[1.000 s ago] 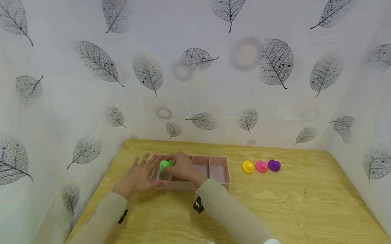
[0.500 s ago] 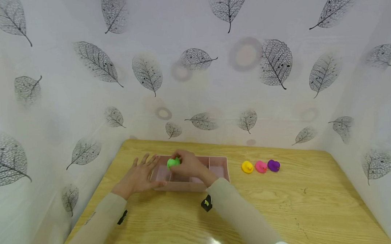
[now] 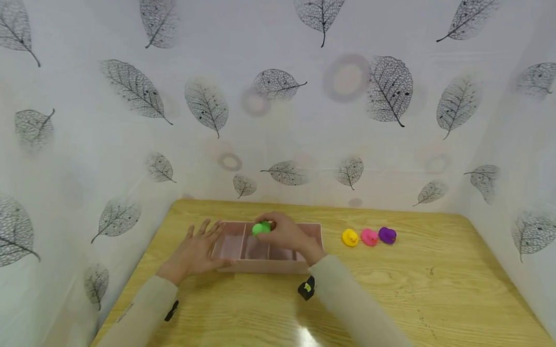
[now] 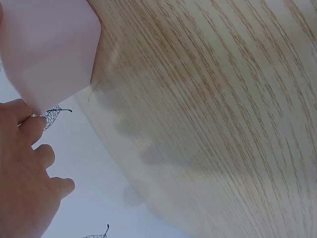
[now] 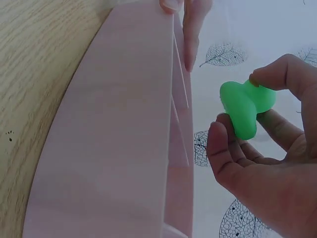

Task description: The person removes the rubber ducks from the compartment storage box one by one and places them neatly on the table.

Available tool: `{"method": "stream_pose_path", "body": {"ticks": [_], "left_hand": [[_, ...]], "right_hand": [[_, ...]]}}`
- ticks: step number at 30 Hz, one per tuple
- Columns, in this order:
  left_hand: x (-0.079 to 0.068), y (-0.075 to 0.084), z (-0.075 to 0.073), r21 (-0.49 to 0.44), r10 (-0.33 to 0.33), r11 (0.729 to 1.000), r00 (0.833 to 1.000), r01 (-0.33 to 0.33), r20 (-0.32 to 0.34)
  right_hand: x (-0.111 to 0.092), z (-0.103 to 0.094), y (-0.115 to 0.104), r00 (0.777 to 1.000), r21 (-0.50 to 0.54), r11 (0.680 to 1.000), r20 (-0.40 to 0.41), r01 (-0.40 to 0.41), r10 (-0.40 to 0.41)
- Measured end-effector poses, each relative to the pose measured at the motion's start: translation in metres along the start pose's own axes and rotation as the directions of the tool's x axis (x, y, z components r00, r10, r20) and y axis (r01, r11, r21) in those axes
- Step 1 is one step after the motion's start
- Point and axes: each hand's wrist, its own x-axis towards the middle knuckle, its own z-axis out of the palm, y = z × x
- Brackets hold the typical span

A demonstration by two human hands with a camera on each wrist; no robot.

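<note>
Above the second compartment of a pink divided box [image 3: 266, 267], a green toy duck [image 3: 261, 228] is pinched between the thumb and fingers of my right hand [image 3: 287, 233]. The right wrist view shows the duck [image 5: 247, 104] clear of the box wall [image 5: 106, 124]. My left hand [image 3: 192, 255] lies spread at the box's left end, its thumb touching the near rim. In the left wrist view the box corner [image 4: 54, 54] meets the fingertips of that hand [image 4: 27, 173], other fingers standing apart from it.
On the wooden table [image 3: 393, 303], right of the box, a yellow duck [image 3: 350, 238], a pink duck [image 3: 369, 237] and a purple duck [image 3: 387, 235] sit in a row. A leaf-patterned white curtain [image 3: 289, 132] surrounds the back and sides.
My right hand has carried the green duck rightward from the box's left compartment to above the second one. The left hand stays at the box's left end.
</note>
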Motion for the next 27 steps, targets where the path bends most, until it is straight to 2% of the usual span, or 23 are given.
{"method": "stream_pose_path", "body": {"ticks": [16,27], "left_hand": [[-0.003,0.001,-0.001,0.005,-0.002,1.000,1.000,0.002,0.009],[-0.001,0.000,0.000,0.009,0.001,1.000,1.000,-0.001,0.002]], "right_hand": [[-0.018,-0.023,0.015,0.999,0.000,1.000,-0.048,-0.024,0.024],[-0.034,-0.043,0.025,0.989,-0.098,0.995,-0.146,-0.004,-0.011]]}}
